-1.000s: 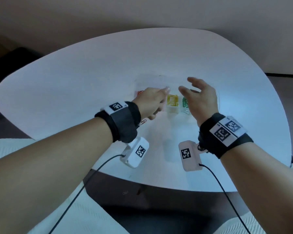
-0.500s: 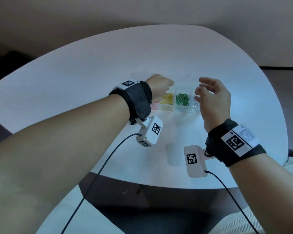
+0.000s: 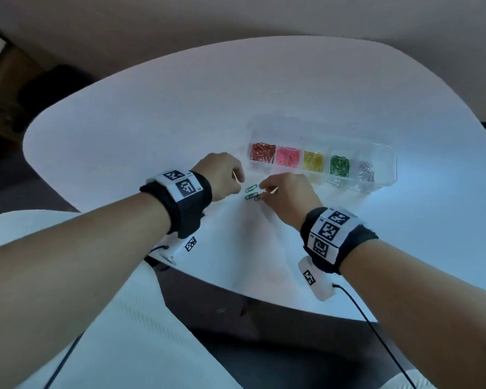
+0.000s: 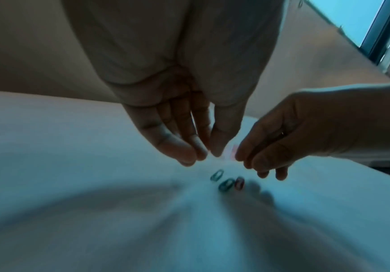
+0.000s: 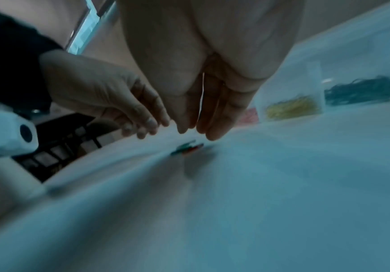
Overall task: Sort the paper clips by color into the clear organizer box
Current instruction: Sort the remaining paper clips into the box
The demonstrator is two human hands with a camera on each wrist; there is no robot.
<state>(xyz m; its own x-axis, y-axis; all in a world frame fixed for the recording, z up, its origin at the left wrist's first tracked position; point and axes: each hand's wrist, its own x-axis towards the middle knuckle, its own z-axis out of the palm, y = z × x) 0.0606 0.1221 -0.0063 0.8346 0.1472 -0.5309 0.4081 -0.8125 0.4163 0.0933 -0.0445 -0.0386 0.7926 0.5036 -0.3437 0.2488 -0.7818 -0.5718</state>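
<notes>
The clear organizer box (image 3: 387,164) lies on the white table and holds red, pink, yellow (image 5: 291,108), green (image 5: 364,90) and pale clips in separate compartments. Three loose clips lie just in front of its left end: two green clips (image 3: 250,188) (image 4: 217,175) and one reddish clip (image 3: 257,197) (image 4: 239,182). My left hand (image 3: 240,183) (image 4: 203,156) hovers to their left with fingers pointing down and nothing in them. My right hand (image 3: 264,190) (image 5: 196,130) hovers just to their right, fingers fairly straight and close above the clips, holding nothing. Both wrist views are blurred.
The white table (image 3: 180,122) is rounded, with its near edge close below my wrists. A dark floor and white cushions lie below that edge. The rightmost compartment (image 3: 382,158) of the box looks unfilled.
Both hands have come down and back from above the box to the loose clips in front of it. The head view has shifted, so the box now shows in full.
</notes>
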